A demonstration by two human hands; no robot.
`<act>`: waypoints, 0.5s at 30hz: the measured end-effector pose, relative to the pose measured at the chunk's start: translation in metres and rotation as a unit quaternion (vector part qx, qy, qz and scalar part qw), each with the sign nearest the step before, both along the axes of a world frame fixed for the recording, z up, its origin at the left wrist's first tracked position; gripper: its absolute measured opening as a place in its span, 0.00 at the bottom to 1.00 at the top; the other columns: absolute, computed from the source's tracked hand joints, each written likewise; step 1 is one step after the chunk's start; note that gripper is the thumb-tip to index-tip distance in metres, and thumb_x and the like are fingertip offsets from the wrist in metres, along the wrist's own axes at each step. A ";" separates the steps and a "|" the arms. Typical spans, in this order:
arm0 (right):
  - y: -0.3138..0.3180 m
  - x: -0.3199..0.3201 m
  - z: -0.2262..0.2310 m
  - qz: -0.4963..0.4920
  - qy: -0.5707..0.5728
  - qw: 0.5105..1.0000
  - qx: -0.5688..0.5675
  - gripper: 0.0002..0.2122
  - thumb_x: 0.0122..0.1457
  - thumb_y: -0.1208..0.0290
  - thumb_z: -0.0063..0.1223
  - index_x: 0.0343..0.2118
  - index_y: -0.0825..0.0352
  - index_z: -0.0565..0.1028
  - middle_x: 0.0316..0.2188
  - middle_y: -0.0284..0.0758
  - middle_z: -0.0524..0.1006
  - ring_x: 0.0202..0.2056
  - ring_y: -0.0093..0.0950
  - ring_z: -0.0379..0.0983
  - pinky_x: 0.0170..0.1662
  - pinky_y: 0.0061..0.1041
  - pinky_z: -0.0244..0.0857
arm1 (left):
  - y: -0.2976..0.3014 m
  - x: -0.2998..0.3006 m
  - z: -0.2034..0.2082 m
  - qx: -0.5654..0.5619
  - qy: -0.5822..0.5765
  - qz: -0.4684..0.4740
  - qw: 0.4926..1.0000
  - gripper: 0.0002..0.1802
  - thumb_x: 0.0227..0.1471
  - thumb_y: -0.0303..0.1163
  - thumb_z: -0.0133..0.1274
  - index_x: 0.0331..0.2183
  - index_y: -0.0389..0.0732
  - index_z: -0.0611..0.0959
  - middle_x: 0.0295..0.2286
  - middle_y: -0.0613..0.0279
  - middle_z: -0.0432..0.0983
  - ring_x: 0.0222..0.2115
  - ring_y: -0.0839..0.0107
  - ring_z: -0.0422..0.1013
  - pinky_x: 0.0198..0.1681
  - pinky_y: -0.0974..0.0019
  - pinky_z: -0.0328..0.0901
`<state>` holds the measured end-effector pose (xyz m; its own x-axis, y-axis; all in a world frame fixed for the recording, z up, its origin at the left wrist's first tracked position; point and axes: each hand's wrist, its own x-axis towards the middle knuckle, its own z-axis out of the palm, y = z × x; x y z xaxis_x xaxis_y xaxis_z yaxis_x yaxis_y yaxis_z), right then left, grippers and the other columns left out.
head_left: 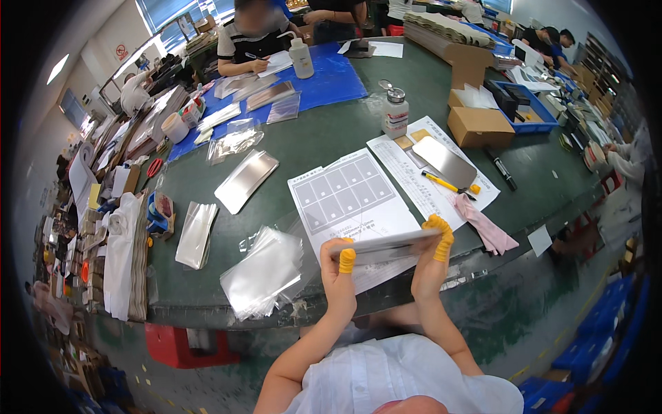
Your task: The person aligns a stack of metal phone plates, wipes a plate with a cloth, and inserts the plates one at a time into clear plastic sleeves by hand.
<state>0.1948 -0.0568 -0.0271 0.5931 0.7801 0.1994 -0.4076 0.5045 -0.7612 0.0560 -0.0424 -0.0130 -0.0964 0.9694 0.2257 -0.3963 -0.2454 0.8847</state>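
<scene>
My left hand (339,279) and my right hand (431,269), with yellow finger cots on some fingers, grip opposite ends of a thin grey sheet (392,250). It is tilted almost edge-on, so its face is mostly hidden. Beneath it lies a white paper (310,200) printed with a grid of grey rectangles. Left of my left hand is a fanned pile of clear plastic sleeves (262,276). Beyond the pile lie silvery plates (246,181) and a wrapped silvery stack (196,236). Right of the paper are a rounded shiny plate (445,159), a yellow pen-shaped tool (441,182) and a pink cloth (486,224).
A pump bottle (396,116), a black marker (501,170), a cardboard box (479,125) and a blue tray (548,127) stand farther right. At left are a tape dispenser (161,215) and red-handled scissors (154,167). Across the green table (331,127), a person writes beside a blue mat (338,76).
</scene>
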 end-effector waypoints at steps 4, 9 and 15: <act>-0.010 0.012 -0.004 0.017 -0.029 0.999 0.001 0.20 0.62 0.65 0.44 0.54 0.67 0.58 0.53 0.35 0.60 0.55 0.26 0.56 0.59 0.27 0.46 | 0.003 -0.003 -0.001 -0.051 0.004 -0.011 0.999 0.10 0.56 0.33 0.50 0.39 0.41 0.71 0.36 0.69 0.65 0.36 0.81 0.60 0.44 0.78 0.54; -0.020 0.017 -0.001 -0.131 -0.290 0.947 -0.052 0.23 0.49 0.79 0.59 0.48 0.68 0.63 0.50 0.35 0.61 0.53 0.30 0.58 0.58 0.30 0.49 | 0.005 -0.005 -0.002 -0.063 0.011 -0.011 0.998 0.10 0.56 0.33 0.50 0.39 0.41 0.71 0.35 0.70 0.66 0.37 0.82 0.61 0.45 0.78 0.54; -0.009 0.028 0.024 -0.112 -0.314 0.939 -0.084 0.12 0.50 0.78 0.59 0.38 0.67 0.71 0.42 0.35 0.66 0.47 0.30 0.64 0.56 0.30 0.54 | 0.004 -0.004 0.000 -0.074 -0.030 -0.015 0.997 0.11 0.55 0.33 0.51 0.40 0.40 0.72 0.36 0.70 0.68 0.39 0.81 0.61 0.46 0.77 0.54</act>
